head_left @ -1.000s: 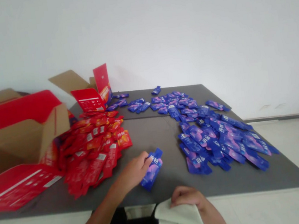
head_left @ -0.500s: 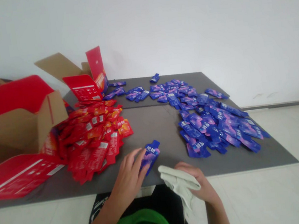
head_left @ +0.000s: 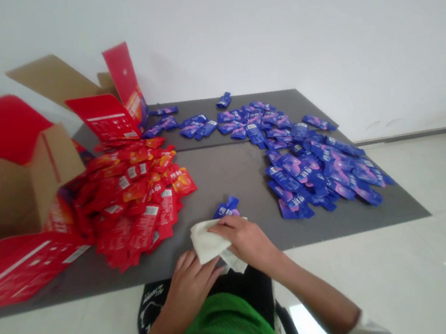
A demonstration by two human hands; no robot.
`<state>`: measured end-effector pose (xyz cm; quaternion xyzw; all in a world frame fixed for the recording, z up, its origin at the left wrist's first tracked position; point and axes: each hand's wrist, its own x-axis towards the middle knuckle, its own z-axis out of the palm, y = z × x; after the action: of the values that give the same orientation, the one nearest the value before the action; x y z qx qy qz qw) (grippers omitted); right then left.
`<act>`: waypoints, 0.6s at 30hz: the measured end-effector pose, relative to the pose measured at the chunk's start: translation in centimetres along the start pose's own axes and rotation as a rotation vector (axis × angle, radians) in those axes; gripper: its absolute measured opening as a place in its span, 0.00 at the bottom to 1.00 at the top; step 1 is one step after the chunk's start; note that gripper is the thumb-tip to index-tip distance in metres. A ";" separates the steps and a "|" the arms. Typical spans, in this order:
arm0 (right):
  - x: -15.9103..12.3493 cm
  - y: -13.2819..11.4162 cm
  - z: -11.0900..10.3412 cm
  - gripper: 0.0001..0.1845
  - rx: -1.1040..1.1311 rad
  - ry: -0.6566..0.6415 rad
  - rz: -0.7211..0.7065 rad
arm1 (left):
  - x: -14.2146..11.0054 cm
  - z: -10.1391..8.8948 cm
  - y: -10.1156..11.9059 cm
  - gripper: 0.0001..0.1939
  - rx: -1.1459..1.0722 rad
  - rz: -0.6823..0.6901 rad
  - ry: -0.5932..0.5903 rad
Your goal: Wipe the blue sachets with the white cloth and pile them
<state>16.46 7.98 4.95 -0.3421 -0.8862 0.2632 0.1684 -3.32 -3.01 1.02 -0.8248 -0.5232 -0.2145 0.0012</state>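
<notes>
In my right hand (head_left: 247, 240) is a folded cream-white cloth (head_left: 208, 242), pinched between thumb and fingers. The cloth lies over a blue-purple sachet (head_left: 226, 207) near the table's front edge, so only the sachet's upper end shows. My left hand (head_left: 193, 283) rests at the front edge just below the cloth, fingers stretched out and fairly flat. Its fingertips are partly hidden by the cloth, and any contact with the sachet's lower end is hidden too.
Red sachets (head_left: 129, 201) form a heap on the left, beside a large open red carton (head_left: 26, 264). A second open carton (head_left: 105, 117) stands behind them. Blue-purple sachets (head_left: 318, 171) are piled on the right and scattered along the back of the grey table (head_left: 223, 169).
My right hand has brought the cloth leftward, onto the blue sachet. My left hand has drawn back toward the table edge. The whole view has shifted slightly.
</notes>
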 end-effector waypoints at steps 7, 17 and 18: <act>2.4 2.2 -2.3 0.31 -0.177 0.017 0.188 | 0.8 -0.1 0.5 0.17 -0.052 -0.050 -0.005; 1.4 1.6 -1.0 0.27 -0.140 -0.063 0.095 | 0.9 0.0 0.3 0.13 -0.071 -0.065 0.020; 1.9 2.3 -1.6 0.30 -0.166 -0.036 0.139 | 1.1 -0.2 0.3 0.14 -0.084 -0.066 0.012</act>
<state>17.10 11.28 5.18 -0.4105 -0.8820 0.2060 0.1050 -2.70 -2.28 1.62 -0.8050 -0.5409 -0.2408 -0.0375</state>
